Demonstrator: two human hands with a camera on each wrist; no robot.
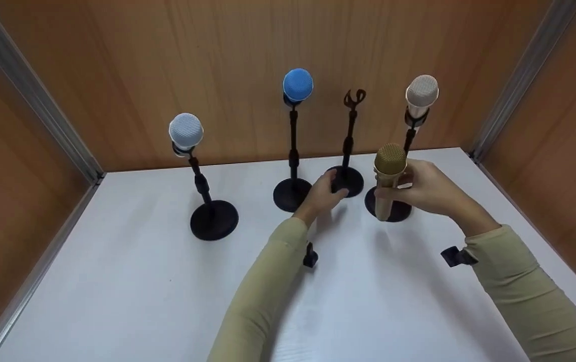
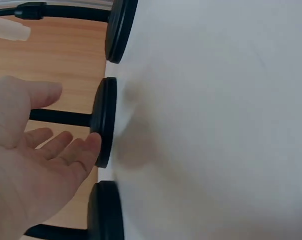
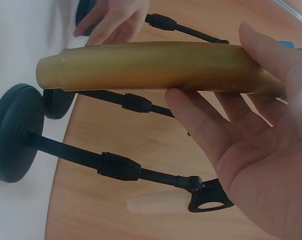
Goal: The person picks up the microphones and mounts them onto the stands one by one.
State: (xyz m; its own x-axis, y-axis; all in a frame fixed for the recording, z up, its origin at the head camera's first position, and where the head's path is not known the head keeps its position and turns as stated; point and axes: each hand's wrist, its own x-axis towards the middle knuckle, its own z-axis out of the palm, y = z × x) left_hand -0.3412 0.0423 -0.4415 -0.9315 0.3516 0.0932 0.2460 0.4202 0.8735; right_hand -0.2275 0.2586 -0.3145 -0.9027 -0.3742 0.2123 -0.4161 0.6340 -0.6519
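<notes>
My right hand point(image 1: 428, 188) grips a gold microphone point(image 1: 390, 162) between thumb and fingers, its mesh head up and its handle end down. In the right wrist view, the gold handle point(image 3: 125, 66) crosses over the stands behind it. My left hand point(image 1: 319, 197) reaches with loosely spread fingers to the round base point(image 1: 351, 183) of the stand with a bare clip point(image 1: 353, 98). In the left wrist view, a fingertip of the left hand point(image 2: 40, 170) overlaps the rim of that black base point(image 2: 105, 122).
A blue microphone point(image 1: 298, 84) stands left of the bare stand, and a pale blue-white one point(image 1: 186, 130) farther left. Behind the right hand, a whitish microphone point(image 1: 422, 93) sits in its stand. Wooden panels point(image 1: 227, 60) enclose the white table point(image 1: 142, 281) at back and sides.
</notes>
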